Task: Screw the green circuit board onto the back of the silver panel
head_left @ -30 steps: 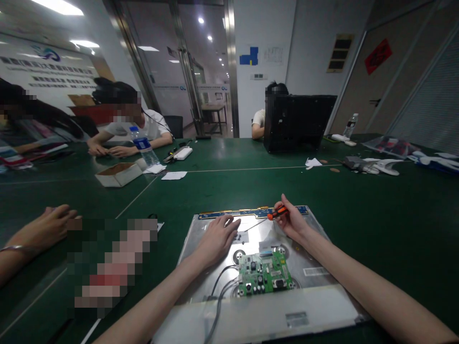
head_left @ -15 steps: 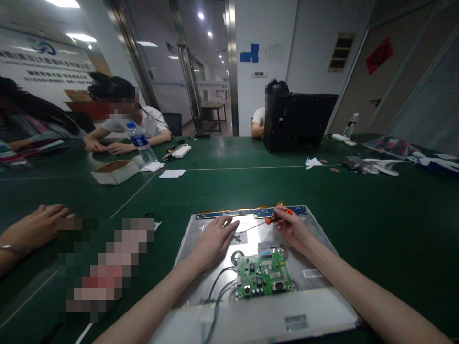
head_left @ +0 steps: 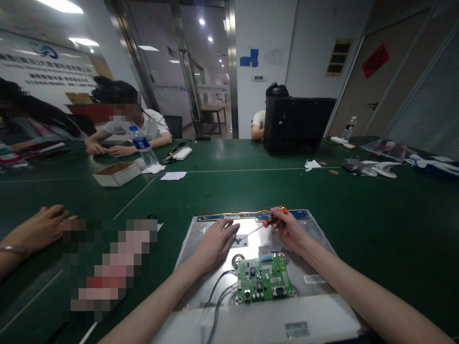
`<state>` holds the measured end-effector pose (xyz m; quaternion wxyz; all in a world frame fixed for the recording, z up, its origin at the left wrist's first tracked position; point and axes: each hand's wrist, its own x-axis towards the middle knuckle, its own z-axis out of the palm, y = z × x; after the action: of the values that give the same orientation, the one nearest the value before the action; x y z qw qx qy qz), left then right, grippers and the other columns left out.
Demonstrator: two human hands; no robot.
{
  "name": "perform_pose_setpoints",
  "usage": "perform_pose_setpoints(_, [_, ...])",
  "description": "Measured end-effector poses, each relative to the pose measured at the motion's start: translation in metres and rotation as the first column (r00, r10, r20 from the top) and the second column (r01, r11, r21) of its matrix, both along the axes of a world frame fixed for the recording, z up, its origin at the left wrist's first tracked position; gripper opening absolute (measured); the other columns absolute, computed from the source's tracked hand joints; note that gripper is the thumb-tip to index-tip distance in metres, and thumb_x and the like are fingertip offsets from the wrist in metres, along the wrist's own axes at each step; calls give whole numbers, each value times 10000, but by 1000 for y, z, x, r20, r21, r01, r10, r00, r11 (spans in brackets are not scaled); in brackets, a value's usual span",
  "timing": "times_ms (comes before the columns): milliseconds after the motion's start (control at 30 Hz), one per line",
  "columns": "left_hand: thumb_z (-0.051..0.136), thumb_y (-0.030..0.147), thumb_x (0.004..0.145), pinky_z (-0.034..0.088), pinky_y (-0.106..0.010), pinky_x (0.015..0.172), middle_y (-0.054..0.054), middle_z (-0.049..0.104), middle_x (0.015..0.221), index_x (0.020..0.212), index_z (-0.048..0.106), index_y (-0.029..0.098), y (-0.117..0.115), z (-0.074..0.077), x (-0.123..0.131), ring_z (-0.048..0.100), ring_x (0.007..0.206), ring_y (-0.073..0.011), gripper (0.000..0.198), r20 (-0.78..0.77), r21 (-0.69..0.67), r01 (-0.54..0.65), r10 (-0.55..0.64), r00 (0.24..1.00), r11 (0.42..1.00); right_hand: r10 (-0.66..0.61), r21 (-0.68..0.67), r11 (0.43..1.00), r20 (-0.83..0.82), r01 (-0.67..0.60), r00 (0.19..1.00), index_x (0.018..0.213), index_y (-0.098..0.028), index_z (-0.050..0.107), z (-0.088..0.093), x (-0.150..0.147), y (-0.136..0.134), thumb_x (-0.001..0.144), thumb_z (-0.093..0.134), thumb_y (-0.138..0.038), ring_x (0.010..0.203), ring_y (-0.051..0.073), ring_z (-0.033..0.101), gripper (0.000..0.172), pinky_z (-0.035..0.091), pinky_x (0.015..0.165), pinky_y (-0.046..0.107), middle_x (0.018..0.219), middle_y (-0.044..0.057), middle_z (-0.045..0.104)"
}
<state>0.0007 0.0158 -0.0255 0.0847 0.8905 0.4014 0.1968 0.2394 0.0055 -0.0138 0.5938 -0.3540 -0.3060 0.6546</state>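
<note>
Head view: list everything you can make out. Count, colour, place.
screwdriver: 1, orange and black, in right hand
small parts: several, dark, on panel at screwdriver tip; too small to count
panel: 1, silver, on table
green circuit board: 1, green, on panel
strip board: 1, blue, panel's far edge
cables: at least 2, grey, left of green circuit board
table: green, under panel
box: 1, white, left
bottles: 2, clear, far left and far right
casing: 1, black, far side
co-workers: 3, across table
co-worker's hand: 1, bare, left edge
pixelated patch: contents unclear, left
left hand: 1, bare, over panel
right hand: 1, bare, gripping screwdriver
</note>
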Motion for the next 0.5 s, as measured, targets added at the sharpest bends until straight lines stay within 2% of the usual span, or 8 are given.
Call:
perform_pose_setpoints(167, [396,233,951,466,-399,848,-121,617,1046,1008,622,170,0,7,0,567,953,-247,242,105,-82,6,2,994,997,69,-15,998,4,-69,998,690,-188,567,1,-5,6,619,829,-371,410,95,556,327,361,342,183,562,-34,628])
perform_pose_setpoints(267, [434,245,929,456,-379,789,-90,628,913,905,614,172,-2,13,-2,572,881,-242,195,116,-116,9,4,993,993,107,-27,994,1,-107,994,696,-185,577,-4,-4,2,626,831,-372,436,102,582,324,366,341,173,575,-32,623])
perform_pose_setpoints(367, [524,218,865,439,-370,784,-62,629,876,876,619,185,-5,18,-2,569,867,-239,101,101,-140,40,-26,995,989,136,-41,990,-6,-136,991,696,-181,581,-8,-2,-3,641,828,-384,456,99,597,324,363,342,154,577,-31,610])
perform_pose_setpoints(500, [580,199,828,425,-371,799,-52,629,896,868,646,195,-6,18,-1,560,888,-240,77,71,-169,68,-57,996,983,164,-60,985,-12,-165,986,689,-176,575,-9,-1,-7,630,839,-376,436,80,578,336,347,337,139,587,-38,600])
